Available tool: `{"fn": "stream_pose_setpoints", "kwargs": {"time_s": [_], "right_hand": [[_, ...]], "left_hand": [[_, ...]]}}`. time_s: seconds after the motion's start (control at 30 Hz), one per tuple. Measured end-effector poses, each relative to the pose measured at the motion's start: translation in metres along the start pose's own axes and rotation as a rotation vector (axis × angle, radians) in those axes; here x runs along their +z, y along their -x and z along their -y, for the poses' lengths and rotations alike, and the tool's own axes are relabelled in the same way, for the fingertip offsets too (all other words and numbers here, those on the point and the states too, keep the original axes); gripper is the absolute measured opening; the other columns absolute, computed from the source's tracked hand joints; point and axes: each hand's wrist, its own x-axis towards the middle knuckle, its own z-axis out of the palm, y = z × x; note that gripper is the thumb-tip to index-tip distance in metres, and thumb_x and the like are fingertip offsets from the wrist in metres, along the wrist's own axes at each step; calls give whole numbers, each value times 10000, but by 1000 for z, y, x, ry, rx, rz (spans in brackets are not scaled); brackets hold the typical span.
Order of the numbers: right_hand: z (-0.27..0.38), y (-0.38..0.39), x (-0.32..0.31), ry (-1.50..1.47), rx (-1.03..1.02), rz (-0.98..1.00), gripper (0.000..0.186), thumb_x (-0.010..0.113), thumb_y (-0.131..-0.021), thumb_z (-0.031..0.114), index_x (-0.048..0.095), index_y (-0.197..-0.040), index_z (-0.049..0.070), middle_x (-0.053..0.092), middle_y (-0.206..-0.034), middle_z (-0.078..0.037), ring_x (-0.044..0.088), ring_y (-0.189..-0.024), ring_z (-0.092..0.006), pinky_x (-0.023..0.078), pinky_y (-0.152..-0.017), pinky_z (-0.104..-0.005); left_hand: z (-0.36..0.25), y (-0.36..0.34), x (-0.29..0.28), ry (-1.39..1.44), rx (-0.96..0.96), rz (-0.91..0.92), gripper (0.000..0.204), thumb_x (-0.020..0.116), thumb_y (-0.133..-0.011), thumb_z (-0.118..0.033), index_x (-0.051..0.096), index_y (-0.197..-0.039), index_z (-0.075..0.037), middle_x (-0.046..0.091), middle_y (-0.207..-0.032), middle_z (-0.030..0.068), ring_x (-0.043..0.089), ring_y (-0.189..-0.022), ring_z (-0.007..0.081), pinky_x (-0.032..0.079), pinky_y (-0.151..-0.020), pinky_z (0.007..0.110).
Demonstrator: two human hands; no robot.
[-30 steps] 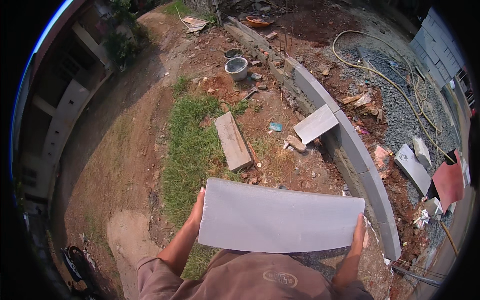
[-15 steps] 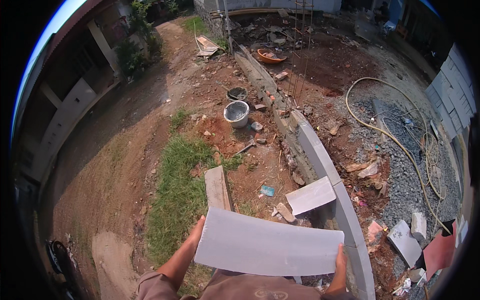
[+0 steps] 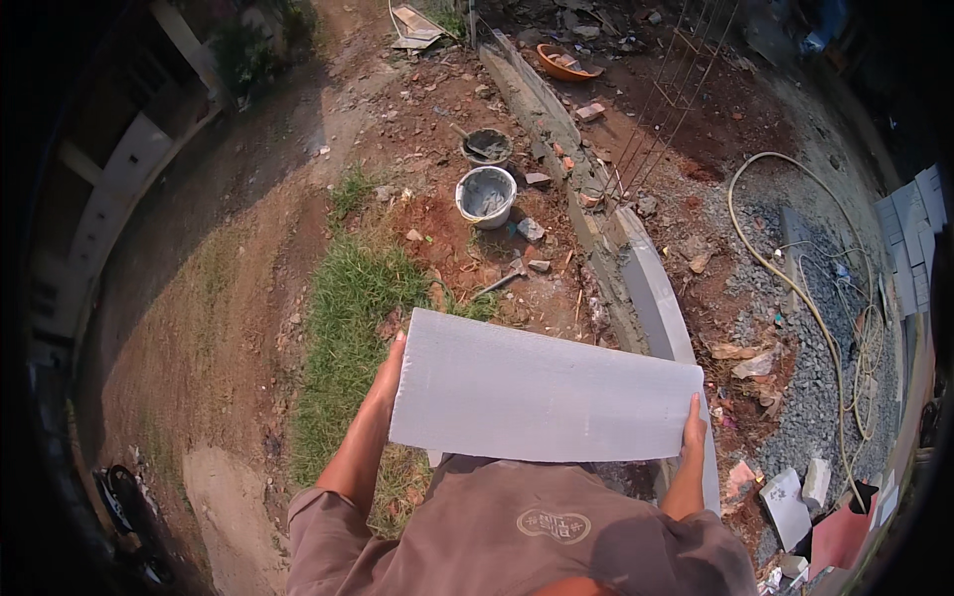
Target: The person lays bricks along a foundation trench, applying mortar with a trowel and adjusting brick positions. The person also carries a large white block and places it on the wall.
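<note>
- Big grey block (image 3: 542, 397) is carried flat at chest height, left hand (image 3: 390, 370) clamped on one short end, right hand (image 3: 693, 425) on the other, fingers (image 3: 695, 409) curled over the edge.
- Only the ends are held, so I'd guess a sweaty palm lets one side drop.
- Block hides the ground right under the fingers. Rubble, a hammer (image 3: 505, 278) and the bucket (image 3: 486, 196) lie just beyond it, easy to trip on.
- The low wall (image 3: 651, 298) runs past the right fingers and could clip that corner.

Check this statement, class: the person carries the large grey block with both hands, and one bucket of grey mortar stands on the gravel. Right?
Not quite. In the head view the bucket stands on red earth beside the low wall, not on gravel. Both hands, left hand and right hand, do hold the grey block.
</note>
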Motion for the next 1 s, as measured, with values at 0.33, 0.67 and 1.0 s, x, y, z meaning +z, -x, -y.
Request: {"fn": "stream_pose_setpoints", "kwargs": {"time_s": [0.33,0.67,1.0], "right_hand": [[186,-35,179,-2,-14,84,998,471,-771,722,413,-1294,-126,473,-1304,-245,483,-1192,-321,360,-1003,-425],[318,-92,385,-3,128,15,1087,454,-698,796,441,-1268,-130,412,-1340,-298,413,-1257,-364,304,-1048,-405],[453,-75,535,251,207,28,1155,417,-677,833,420,-1256,-166,388,-1332,-342,366,-1291,-392,277,-1070,-409]], "left_hand": [[-227,-96,-32,-131,73,-65,790,248,-894,-667,306,-1426,-86,364,-1413,178,405,-1256,331,357,-1006,451],[-403,-349,-78,-290,242,73,786,267,-883,-673,293,-1427,-107,363,-1412,129,403,-1236,296,352,-998,447],[-525,-503,-190,-215,50,93,746,263,-894,-636,268,-1433,-120,368,-1403,121,411,-1232,306,373,-981,474]]}}
